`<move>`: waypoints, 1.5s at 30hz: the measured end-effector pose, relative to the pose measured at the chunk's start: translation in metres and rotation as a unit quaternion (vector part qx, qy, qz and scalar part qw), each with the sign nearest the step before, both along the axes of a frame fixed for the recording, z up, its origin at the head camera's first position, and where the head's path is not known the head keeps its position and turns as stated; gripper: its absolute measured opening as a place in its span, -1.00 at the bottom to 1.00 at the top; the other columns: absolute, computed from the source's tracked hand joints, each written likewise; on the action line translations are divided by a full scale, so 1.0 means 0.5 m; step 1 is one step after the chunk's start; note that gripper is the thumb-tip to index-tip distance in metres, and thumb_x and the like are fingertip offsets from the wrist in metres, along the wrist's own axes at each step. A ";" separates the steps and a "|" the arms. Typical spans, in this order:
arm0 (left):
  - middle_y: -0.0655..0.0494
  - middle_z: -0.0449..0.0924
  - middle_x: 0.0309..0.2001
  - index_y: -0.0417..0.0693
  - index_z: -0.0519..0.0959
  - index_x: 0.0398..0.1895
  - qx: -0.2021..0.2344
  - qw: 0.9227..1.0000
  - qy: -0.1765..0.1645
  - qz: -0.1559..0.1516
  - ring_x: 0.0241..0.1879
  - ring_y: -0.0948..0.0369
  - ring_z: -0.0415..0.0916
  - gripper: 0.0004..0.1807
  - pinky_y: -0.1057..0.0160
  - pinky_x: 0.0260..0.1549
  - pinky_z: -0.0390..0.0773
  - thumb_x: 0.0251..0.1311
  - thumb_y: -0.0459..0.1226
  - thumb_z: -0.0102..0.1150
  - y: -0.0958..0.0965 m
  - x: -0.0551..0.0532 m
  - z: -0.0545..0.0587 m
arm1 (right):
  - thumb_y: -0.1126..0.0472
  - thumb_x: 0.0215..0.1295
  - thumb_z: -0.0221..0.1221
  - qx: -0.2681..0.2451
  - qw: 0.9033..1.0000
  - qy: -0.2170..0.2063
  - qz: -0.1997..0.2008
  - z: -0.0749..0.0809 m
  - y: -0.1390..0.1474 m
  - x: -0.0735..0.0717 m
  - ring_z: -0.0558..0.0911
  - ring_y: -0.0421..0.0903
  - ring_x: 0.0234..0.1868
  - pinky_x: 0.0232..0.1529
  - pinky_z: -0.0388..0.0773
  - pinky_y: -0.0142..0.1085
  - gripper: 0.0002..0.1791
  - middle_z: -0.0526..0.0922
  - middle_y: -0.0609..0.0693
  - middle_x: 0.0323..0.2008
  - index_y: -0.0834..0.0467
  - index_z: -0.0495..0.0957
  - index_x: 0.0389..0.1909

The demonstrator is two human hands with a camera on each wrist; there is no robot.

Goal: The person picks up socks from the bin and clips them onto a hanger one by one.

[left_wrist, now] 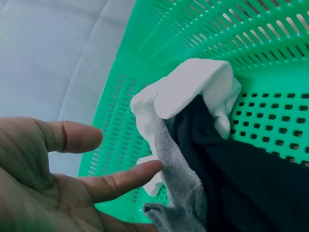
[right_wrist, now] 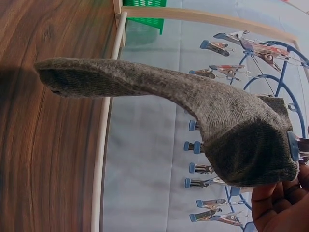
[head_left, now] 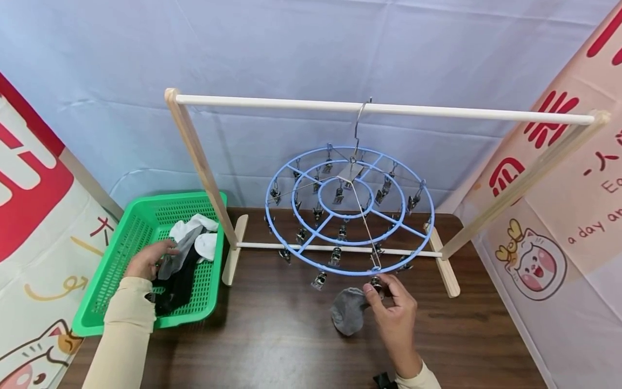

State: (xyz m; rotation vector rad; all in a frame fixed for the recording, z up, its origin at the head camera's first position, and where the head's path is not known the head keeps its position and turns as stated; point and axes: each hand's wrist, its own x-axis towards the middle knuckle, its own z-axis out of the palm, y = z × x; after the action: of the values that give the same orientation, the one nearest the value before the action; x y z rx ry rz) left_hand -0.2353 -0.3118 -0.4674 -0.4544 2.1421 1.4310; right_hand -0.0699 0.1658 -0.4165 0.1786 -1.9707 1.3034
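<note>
My right hand is at the near rim of the blue round clip hanger, thumb and fingers pinching a metal clip. That clip's blue-tipped jaws bite the cuff of a grey sock, which dangles toe down; in the head view the sock shows left of the hand. My left hand reaches into the green basket. Its thumb and forefinger are spread, with the forefinger's tip right at another grey sock. Black socks and white socks lie beside it.
The hanger hooks over the white top bar of a wooden rack, several bare clips hanging from its rings. The rack's left post rises just right of the basket. A low white rod joins the feet above the brown table.
</note>
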 end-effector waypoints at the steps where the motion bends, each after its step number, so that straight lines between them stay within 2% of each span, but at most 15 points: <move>1: -0.50 -0.32 0.42 -0.50 -0.03 0.41 -0.005 1.000 0.004 -0.013 0.38 -0.34 -0.21 -0.28 -0.09 0.14 0.28 0.44 -0.07 -0.33 0.003 0.002 0.003 | 0.70 -0.11 0.23 -0.001 1.000 -0.003 -0.002 0.000 0.001 -0.001 0.48 -0.39 -0.38 -0.36 0.43 -0.54 -0.78 0.56 0.32 -0.46 0.54 0.56 -0.36; 3: -0.52 -0.22 0.40 -0.55 -0.13 0.41 -0.020 0.999 0.004 -0.035 0.39 -0.36 -0.32 -0.25 -0.24 0.29 -0.04 0.44 -0.08 -0.30 0.010 0.003 0.007 | 0.70 -0.11 0.24 -0.003 1.000 -0.012 -0.007 -0.002 0.004 -0.001 0.48 -0.39 -0.37 -0.35 0.42 -0.55 -0.79 0.56 0.31 -0.46 0.53 0.56 -0.36; 5: -0.55 -0.13 0.37 -0.58 -0.21 0.40 -0.039 0.998 0.000 -0.043 0.37 -0.38 -0.25 -0.21 -0.26 0.28 -0.02 0.43 -0.09 -0.27 0.014 0.004 0.009 | 0.70 -0.11 0.23 -0.007 1.000 -0.013 -0.007 -0.005 0.008 -0.003 0.48 -0.39 -0.37 -0.34 0.42 -0.56 -0.79 0.56 0.31 -0.46 0.54 0.55 -0.37; 9: -0.57 -0.20 0.38 -0.58 -0.29 0.40 -0.067 0.997 -0.011 -0.040 0.36 -0.40 -0.23 -0.15 -0.25 0.27 0.03 0.41 -0.08 -0.22 0.016 0.003 0.005 | 0.70 -0.10 0.23 -0.017 1.000 -0.007 -0.005 -0.032 0.024 -0.012 0.50 -0.38 -0.37 -0.33 0.42 -0.58 -0.77 0.57 0.29 -0.44 0.52 0.57 -0.34; 14: -0.57 -0.18 0.37 -0.58 -0.26 0.40 -0.088 0.996 -0.005 -0.032 0.35 -0.38 -0.15 -0.15 -0.24 0.25 0.10 0.37 -0.10 -0.19 0.016 0.003 0.000 | 0.65 -0.05 0.27 -0.022 1.000 -0.017 -0.005 -0.062 0.046 -0.017 0.51 -0.35 -0.38 -0.31 0.41 -0.57 -0.74 0.60 0.11 -0.41 0.45 0.61 -0.26; 18: -0.55 -0.15 0.37 -0.59 -0.23 0.40 -0.096 0.995 -0.001 -0.024 0.35 -0.37 -0.11 -0.14 -0.23 0.25 0.12 0.36 -0.09 -0.16 0.014 0.003 -0.001 | 0.61 -0.02 0.28 -0.017 0.999 -0.025 -0.009 -0.068 0.055 -0.017 0.51 -0.34 -0.39 -0.31 0.42 -0.56 -0.72 0.60 0.11 -0.41 0.41 0.63 -0.21; 21: -0.57 -0.06 0.32 -0.60 -0.13 0.38 -0.105 0.994 0.008 -0.011 0.30 -0.38 0.00 -0.15 -0.22 0.19 0.20 0.34 -0.08 -0.12 0.015 0.006 0.000 | 0.63 -0.04 0.28 -0.013 1.000 -0.021 -0.013 -0.069 0.059 -0.017 0.50 -0.36 -0.39 -0.31 0.41 -0.57 -0.70 0.60 0.10 -0.42 0.43 0.62 -0.21; 23: -0.55 0.23 0.07 -0.62 0.20 0.19 -0.124 0.992 0.032 0.011 0.04 -0.32 0.30 -0.31 -0.14 -0.03 0.41 0.29 -0.11 -0.03 0.019 0.010 0.000 | 0.65 -0.06 0.27 -0.010 1.000 -0.018 -0.018 -0.068 0.061 -0.018 0.50 -0.38 -0.38 -0.32 0.41 -0.57 -0.70 0.60 0.08 -0.42 0.46 0.61 -0.22; 25: -0.31 0.38 -0.36 -0.46 0.42 -0.32 -0.148 0.986 0.066 0.043 -0.38 -0.12 0.41 -0.59 -0.01 -0.37 0.47 0.22 -0.16 0.10 0.025 0.015 0.002 | 0.65 -0.05 0.26 -0.014 0.999 -0.020 -0.022 -0.067 0.063 -0.017 0.50 -0.38 -0.39 -0.31 0.41 -0.58 -0.72 0.60 0.02 -0.41 0.47 0.61 -0.23; 26: -0.13 0.31 -0.55 -0.30 0.38 -0.54 -0.162 0.981 0.085 0.061 -0.55 0.00 0.34 -0.65 0.05 -0.51 0.41 0.17 -0.18 0.16 0.027 0.017 0.002 | 0.65 -0.05 0.26 -0.014 0.999 -0.020 -0.023 -0.066 0.064 -0.017 0.50 -0.38 -0.39 -0.30 0.41 -0.58 -0.72 0.60 0.02 -0.42 0.47 0.61 -0.23; 28: 0.12 0.12 -0.75 -0.05 0.20 -0.76 -0.194 0.969 0.115 0.096 -0.74 0.17 0.15 -0.55 0.14 -0.69 0.29 0.09 -0.23 0.25 0.032 0.019 0.004 | 0.65 -0.05 0.26 -0.011 0.999 -0.019 -0.027 -0.065 0.066 -0.017 0.49 -0.39 -0.39 -0.30 0.40 -0.58 -0.72 0.60 0.00 -0.41 0.46 0.61 -0.24; 32: 0.12 0.20 -0.81 -0.06 0.28 -0.82 -0.233 0.947 0.157 0.154 -0.74 0.13 0.22 -0.55 0.12 -0.70 0.32 0.02 -0.25 0.34 0.038 0.021 0.009 | 0.67 -0.07 0.25 -0.001 0.999 -0.016 -0.035 -0.067 0.071 -0.018 0.49 -0.41 -0.38 -0.32 0.40 -0.58 -0.71 0.59 0.12 -0.43 0.47 0.61 -0.24; 36: 0.09 0.26 -0.83 -0.09 0.32 -0.88 -0.256 0.931 0.188 0.181 -0.58 -0.01 0.27 -0.57 0.03 -0.48 0.34 0.09 -0.30 0.18 0.041 0.025 0.012 | 0.68 -0.07 0.24 0.002 0.999 -0.012 -0.041 -0.070 0.076 -0.020 0.50 -0.41 -0.38 -0.32 0.40 -0.58 -0.72 0.60 0.18 -0.43 0.50 0.60 -0.25; 41: 0.14 0.21 -0.82 -0.04 0.29 -0.92 -0.269 0.926 0.206 0.169 -0.60 0.03 0.22 -0.55 0.06 -0.48 0.28 0.16 -0.31 -0.03 0.043 0.022 0.014 | 0.65 -0.06 0.27 0.001 0.999 -0.012 -0.041 -0.071 0.081 -0.020 0.52 -0.40 -0.37 -0.31 0.41 -0.60 -0.71 0.62 0.05 -0.39 0.45 0.62 -0.23; 45: 0.01 0.42 -0.68 -0.19 0.51 -0.71 -0.273 0.917 0.242 0.160 -0.57 0.00 0.35 -0.73 0.02 -0.48 0.39 0.11 -0.36 -0.06 0.049 0.022 0.017 | 0.64 -0.07 0.29 0.000 0.999 -0.017 -0.047 -0.067 0.083 -0.020 0.52 -0.39 -0.39 -0.33 0.41 -0.59 -0.70 0.61 0.07 -0.42 0.44 0.62 -0.23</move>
State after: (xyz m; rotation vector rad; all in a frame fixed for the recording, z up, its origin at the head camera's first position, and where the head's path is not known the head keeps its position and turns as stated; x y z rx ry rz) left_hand -0.2245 -0.2871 -0.4588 -0.7427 3.0076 1.1655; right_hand -0.0801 0.2074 -0.4499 0.0623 -1.9837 1.2539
